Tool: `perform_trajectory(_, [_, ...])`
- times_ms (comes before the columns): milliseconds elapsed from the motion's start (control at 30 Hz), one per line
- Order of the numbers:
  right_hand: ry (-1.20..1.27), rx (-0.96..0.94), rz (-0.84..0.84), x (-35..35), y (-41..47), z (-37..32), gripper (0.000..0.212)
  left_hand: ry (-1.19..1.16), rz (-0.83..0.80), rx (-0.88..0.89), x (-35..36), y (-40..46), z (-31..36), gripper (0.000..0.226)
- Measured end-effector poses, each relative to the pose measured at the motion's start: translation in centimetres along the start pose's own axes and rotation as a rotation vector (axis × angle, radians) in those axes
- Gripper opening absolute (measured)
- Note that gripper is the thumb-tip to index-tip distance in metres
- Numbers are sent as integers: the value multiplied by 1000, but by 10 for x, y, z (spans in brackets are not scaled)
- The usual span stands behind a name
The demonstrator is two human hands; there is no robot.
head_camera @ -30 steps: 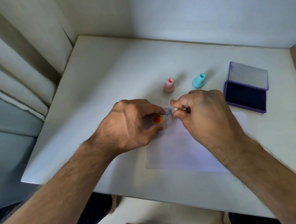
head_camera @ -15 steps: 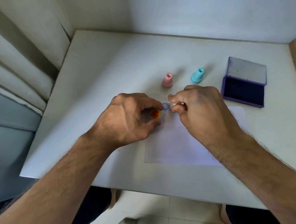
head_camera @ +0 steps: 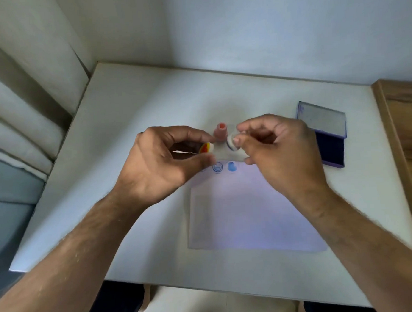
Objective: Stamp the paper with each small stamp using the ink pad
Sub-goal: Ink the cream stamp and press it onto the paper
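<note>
My left hand point(head_camera: 162, 163) pinches a small white stamp with a yellow and red top point(head_camera: 206, 148), lifted above the table. My right hand point(head_camera: 278, 149) pinches a white stamp point(head_camera: 231, 142) with a blue-inked face, also raised. Below them lies the white paper point(head_camera: 251, 215), with two blue prints point(head_camera: 224, 166) near its top edge. A pink stamp point(head_camera: 221, 131) stands upright just behind the hands. The purple ink pad point(head_camera: 328, 149) lies open at the right, partly behind my right hand. The teal stamp is hidden.
The white table point(head_camera: 132, 126) sits in a corner, with walls at the back and left. A wooden surface point(head_camera: 406, 131) borders the table on the right. The near table edge runs below my forearms.
Both hands have lifted off the paper, each with its stamp. A second blue print now shows beside the first. The view has tilted upward.
</note>
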State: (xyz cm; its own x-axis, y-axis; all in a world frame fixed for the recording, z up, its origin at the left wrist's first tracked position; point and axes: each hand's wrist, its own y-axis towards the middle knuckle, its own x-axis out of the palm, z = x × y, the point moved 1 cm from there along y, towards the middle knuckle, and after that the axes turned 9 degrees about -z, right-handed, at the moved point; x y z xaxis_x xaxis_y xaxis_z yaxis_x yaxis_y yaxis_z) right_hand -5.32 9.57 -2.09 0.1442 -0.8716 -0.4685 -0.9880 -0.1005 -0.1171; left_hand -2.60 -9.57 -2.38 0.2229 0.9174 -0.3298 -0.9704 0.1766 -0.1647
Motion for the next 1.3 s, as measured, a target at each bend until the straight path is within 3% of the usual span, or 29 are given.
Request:
perform_trajectory(267, [588,219,-34,-5,7,-2,7,-258,72,-31,5,16,2,33])
perform_trajectory(500, [797,255,-114,-7,9,-1,9,-366,68,-10,14,21,9,34])
perform_trajectory(733, [734,187,-184,-7,8,-2,13,-410,67,-29,18,23,10,42])
perform_trajectory(933, [684,142,-196,-8,9,1,12,-401,22,-16,18,23,10,32])
perform_trajectory(1300, [563,20,-177,-6,9,2,19,-449,19,-19,19,22,10,37])
